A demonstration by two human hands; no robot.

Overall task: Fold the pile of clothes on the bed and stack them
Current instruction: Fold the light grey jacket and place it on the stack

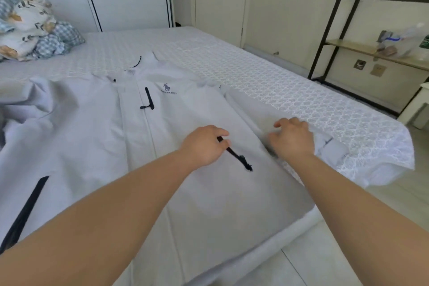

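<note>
Jacket spread flat on the bed, folding barely begun.
Bedding bundle [34, 28] at the far left corner; the jacket [97, 137] lies unfolded along the near edge; left hand [204, 144] pinches its pocket zipper [235, 154], right hand [293, 137] loosely curled over the sleeve [267, 109]; shelf [376, 53] stands right.

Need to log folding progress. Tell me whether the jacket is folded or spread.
Spread. The jacket lies front-up and flat on the bed, zip line and logo showing, right sleeve straight along its side.
</note>
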